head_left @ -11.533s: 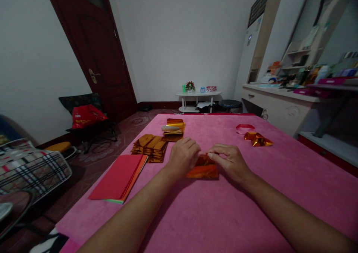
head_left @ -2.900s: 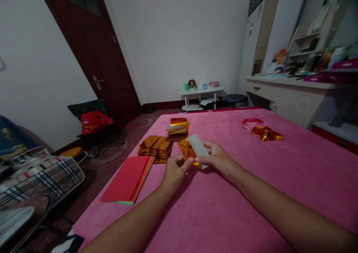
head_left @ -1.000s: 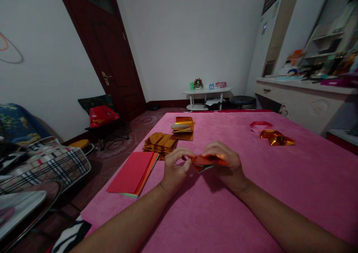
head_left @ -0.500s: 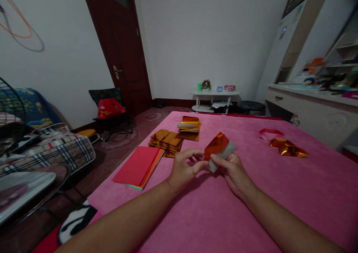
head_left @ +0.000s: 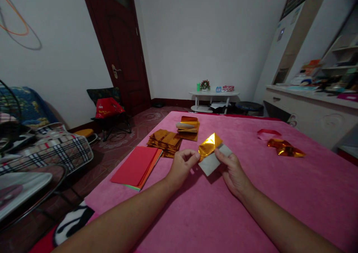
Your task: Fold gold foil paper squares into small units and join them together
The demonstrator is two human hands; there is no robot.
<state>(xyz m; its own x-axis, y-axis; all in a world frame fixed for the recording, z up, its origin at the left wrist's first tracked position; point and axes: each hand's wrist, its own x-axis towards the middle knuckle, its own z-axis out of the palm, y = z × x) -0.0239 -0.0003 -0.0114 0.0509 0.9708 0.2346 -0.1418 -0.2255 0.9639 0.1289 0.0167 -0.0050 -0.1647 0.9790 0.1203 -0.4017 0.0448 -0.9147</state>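
A folded sheet of gold foil paper [head_left: 209, 166], shiny on one side and pale grey on the other, is held just above the pink cloth. My left hand [head_left: 182, 167] pinches its left corner between thumb and fingertips. At the right edge, my right hand [head_left: 233, 171] grips it with the thumb on top and the fingers underneath, partly hidden. Beyond my left hand lies a stack of folded gold papers [head_left: 165, 143]. Behind that stack is another pile of gold foil sheets [head_left: 190, 133] with a pale oval object on it.
Red and orange paper sheets [head_left: 137, 166] lie left on the pink cloth [head_left: 251, 215]. A pink paper band [head_left: 268, 134] and a crumpled gold foil piece [head_left: 285, 147] rest on the right. A low white table [head_left: 215, 93] stands by the wall.
The foil paper has turned in my hands: more of its grey side shows, and the gold part now shines brightly. My left fingers have shifted to its left corner.
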